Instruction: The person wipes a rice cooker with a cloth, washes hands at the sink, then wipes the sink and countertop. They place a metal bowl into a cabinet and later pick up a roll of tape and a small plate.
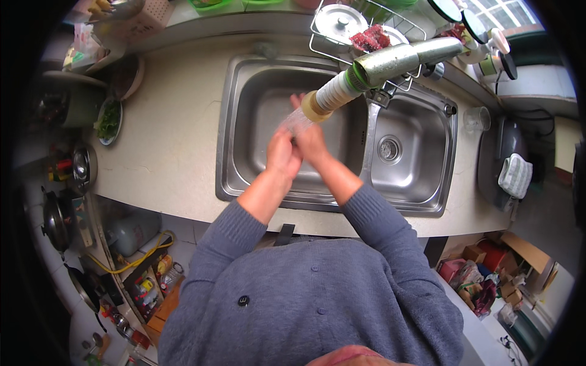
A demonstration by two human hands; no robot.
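Note:
My left hand (280, 153) and my right hand (312, 142) meet over the large basin (256, 110) of a stainless steel double sink. Water (294, 122) streams onto them from a ribbed white hose extension (336, 91) with a yellowish end piece (316, 107), fitted to a metal faucet spout (389, 64). Spread fingertips show just beyond the stream, in line with my right hand. Water and blur hide the left fingers, and no object shows in either hand.
To the right lies the small basin (412, 169) with its drain strainer (389, 149). A wire rack (320, 48) behind the sink holds a lid (341, 23) and a red scrubber (371, 39). A glass (477, 119) stands at right, a bowl of greens (109, 121) at left.

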